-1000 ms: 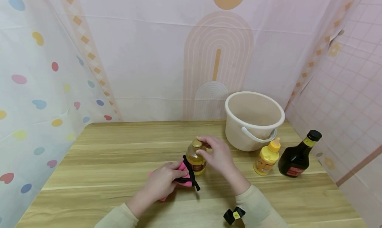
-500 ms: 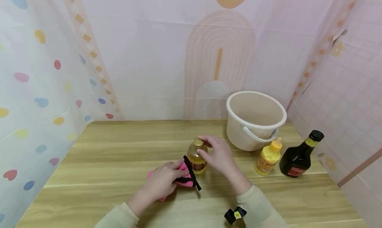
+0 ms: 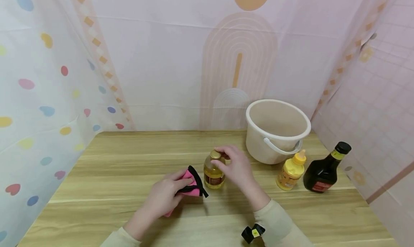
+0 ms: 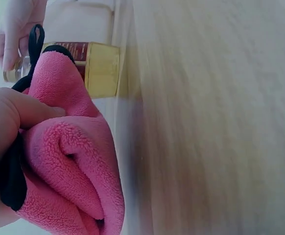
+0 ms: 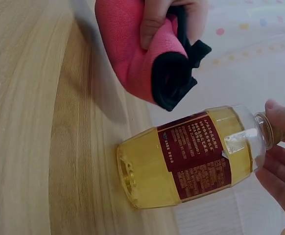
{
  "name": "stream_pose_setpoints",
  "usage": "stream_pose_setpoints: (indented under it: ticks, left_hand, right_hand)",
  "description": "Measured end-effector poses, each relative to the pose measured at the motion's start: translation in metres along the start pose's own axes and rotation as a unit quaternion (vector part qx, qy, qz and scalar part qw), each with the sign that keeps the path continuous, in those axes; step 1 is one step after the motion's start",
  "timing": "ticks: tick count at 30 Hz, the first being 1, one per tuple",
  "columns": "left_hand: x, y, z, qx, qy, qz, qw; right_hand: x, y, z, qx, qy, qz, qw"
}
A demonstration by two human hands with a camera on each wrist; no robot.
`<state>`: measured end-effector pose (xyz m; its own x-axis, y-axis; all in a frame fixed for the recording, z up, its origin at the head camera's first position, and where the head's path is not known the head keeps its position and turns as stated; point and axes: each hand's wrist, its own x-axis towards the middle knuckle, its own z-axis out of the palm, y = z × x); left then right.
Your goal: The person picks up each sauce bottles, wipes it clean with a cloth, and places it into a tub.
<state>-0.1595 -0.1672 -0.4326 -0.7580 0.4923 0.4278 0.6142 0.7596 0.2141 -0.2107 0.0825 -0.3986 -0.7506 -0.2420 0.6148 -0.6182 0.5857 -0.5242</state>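
Observation:
My left hand grips a bunched pink cloth with black edging and a black loop. In the right wrist view a small gap shows between the cloth and the bottle. A clear bottle of yellow oil with a dark red label stands upright on the table in the head view. My right hand pinches it at the neck, just under the gold cap, with thumb and fingers.
To the right stand a cream bucket with a handle, a yellow squeeze bottle and a dark sauce bottle. All are on the wooden table. A patterned curtain hangs behind.
My left hand has drawn the pink cloth leftward, away from the oil bottle it was against. The right hand and the bottle have stayed nearly in place.

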Motion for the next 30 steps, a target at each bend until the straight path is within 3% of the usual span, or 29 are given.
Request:
stream_pose_setpoints:
  ticks: [6, 22, 30]
  left_hand:
    - [-0.002, -0.003, -0.003, 0.017, 0.038, -0.007, 0.9991]
    - [0.001, 0.001, -0.005, 0.022, 0.079, 0.001, 0.9966]
    - [0.009, 0.005, -0.009, 0.003, 0.131, 0.034, 0.9908]
  right_hand:
    - [0.001, -0.001, -0.002, 0.005, 0.005, -0.01, 1.0]
    - [0.007, 0.004, -0.01, 0.02, -0.051, -0.024, 0.998]
    - [0.007, 0.004, -0.014, 0.025, -0.073, -0.028, 0.997]
